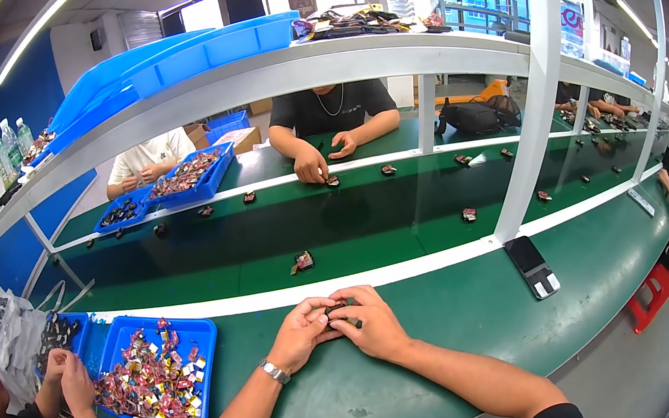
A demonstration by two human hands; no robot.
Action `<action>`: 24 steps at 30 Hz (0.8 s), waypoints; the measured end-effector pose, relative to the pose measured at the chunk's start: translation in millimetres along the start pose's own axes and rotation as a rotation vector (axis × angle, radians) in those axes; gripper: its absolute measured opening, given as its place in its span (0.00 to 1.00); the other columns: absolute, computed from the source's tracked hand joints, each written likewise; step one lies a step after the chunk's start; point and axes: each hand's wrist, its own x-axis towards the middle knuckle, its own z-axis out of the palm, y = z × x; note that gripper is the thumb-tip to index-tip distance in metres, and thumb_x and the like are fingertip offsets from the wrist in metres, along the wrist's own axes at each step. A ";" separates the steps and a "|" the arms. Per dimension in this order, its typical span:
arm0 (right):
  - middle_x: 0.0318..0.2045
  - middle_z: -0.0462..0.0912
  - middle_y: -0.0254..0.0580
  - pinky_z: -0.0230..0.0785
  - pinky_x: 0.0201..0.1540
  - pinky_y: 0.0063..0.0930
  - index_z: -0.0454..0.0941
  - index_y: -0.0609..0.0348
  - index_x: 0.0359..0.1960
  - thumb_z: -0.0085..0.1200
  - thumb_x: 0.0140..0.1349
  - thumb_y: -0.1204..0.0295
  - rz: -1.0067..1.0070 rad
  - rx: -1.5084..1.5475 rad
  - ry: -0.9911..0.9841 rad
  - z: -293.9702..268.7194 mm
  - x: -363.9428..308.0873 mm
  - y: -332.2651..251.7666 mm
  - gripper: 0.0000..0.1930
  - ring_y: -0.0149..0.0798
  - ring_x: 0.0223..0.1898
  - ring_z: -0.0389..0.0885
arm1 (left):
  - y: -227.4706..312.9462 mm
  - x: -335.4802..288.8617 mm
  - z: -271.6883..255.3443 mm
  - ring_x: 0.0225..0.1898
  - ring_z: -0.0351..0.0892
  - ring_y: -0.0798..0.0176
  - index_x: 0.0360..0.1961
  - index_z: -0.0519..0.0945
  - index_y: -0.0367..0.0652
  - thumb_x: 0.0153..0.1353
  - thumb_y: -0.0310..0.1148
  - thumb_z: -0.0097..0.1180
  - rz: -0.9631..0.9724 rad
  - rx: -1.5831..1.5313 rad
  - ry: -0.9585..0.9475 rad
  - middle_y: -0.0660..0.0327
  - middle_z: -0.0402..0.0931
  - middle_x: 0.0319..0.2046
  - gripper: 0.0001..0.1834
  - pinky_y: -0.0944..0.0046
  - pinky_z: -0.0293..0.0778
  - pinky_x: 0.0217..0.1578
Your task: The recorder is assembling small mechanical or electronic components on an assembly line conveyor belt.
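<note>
My left hand (298, 337), with a metal-band watch (274, 371) on its wrist, and my right hand (371, 323) meet over the near green worktop (456, 329). Between their fingertips is a small black part (338, 313); the fingers hide most of it, so its exact kind is unclear. Both hands are closed on it. Left of my left forearm sits a blue tray (210, 366) heaped with small red, white and yellow pieces (151, 382).
A green conveyor belt (373, 238) beyond a white rail carries scattered small black-and-red parts (302, 262). A dark phone-like device (532, 268) lies to the right. A white post (536, 84) holds up the overhead shelf (247, 84). Co-workers sit left and opposite; another stands at right.
</note>
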 end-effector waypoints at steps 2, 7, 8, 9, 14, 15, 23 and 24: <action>0.50 0.79 0.39 0.71 0.54 0.36 0.85 0.56 0.37 0.63 0.54 0.75 -0.014 0.005 -0.002 -0.2 0.7 -2.0 0.08 0.44 0.55 0.72 | -0.6 -0.6 -0.7 0.55 0.76 0.61 0.54 0.70 0.40 0.71 0.27 0.46 0.007 0.004 -0.001 0.53 0.72 0.56 0.12 0.57 0.76 0.56; 0.52 0.78 0.39 0.69 0.56 0.38 0.85 0.56 0.38 0.63 0.54 0.75 -0.030 -0.007 0.031 -1.0 0.5 -6.1 0.09 0.45 0.55 0.72 | -3.3 0.2 -2.1 0.55 0.75 0.61 0.52 0.70 0.43 0.68 0.32 0.53 0.017 0.001 -0.002 0.56 0.73 0.56 0.14 0.56 0.75 0.56; 0.53 0.77 0.40 0.68 0.57 0.39 0.84 0.57 0.38 0.64 0.53 0.76 -0.041 -0.012 0.047 -1.0 0.0 -6.4 0.10 0.45 0.56 0.71 | -4.7 1.6 -1.0 0.55 0.76 0.61 0.53 0.69 0.43 0.69 0.29 0.50 0.052 -0.046 -0.010 0.55 0.73 0.56 0.13 0.56 0.75 0.56; 0.53 0.77 0.40 0.68 0.57 0.39 0.84 0.57 0.38 0.64 0.53 0.76 -0.039 -0.013 0.047 -2.0 1.1 -8.3 0.10 0.45 0.56 0.71 | -7.0 2.6 0.9 0.56 0.76 0.60 0.54 0.69 0.42 0.71 0.27 0.47 0.086 -0.095 -0.017 0.55 0.73 0.56 0.12 0.56 0.75 0.57; 0.54 0.76 0.42 0.67 0.58 0.40 0.82 0.61 0.40 0.62 0.50 0.78 -0.191 -0.096 0.065 -6.6 4.5 -19.2 0.13 0.47 0.58 0.70 | -11.8 1.5 -9.3 0.56 0.75 0.60 0.53 0.68 0.44 0.70 0.27 0.48 0.126 -0.161 -0.044 0.57 0.74 0.55 0.12 0.56 0.75 0.56; 0.53 0.76 0.42 0.67 0.57 0.40 0.82 0.60 0.39 0.62 0.50 0.79 -0.165 -0.082 0.088 -6.9 4.4 -16.7 0.12 0.48 0.58 0.71 | -14.4 2.3 -6.9 0.57 0.75 0.61 0.53 0.68 0.44 0.70 0.27 0.49 0.134 -0.191 -0.056 0.57 0.74 0.55 0.12 0.55 0.75 0.56; 0.53 0.77 0.42 0.68 0.58 0.40 0.83 0.59 0.36 0.63 0.49 0.79 -0.143 -0.013 0.116 -5.7 5.0 -8.4 0.11 0.49 0.58 0.71 | -14.3 4.4 0.2 0.56 0.75 0.62 0.53 0.68 0.44 0.69 0.28 0.50 0.127 -0.237 -0.059 0.56 0.73 0.56 0.12 0.54 0.74 0.56; 0.53 0.77 0.41 0.68 0.58 0.40 0.83 0.59 0.37 0.63 0.50 0.79 -0.146 0.021 0.113 -4.6 5.2 -9.1 0.11 0.49 0.58 0.71 | -15.5 3.4 -1.5 0.56 0.75 0.62 0.53 0.68 0.44 0.69 0.28 0.50 0.128 -0.238 -0.050 0.56 0.73 0.56 0.12 0.54 0.74 0.56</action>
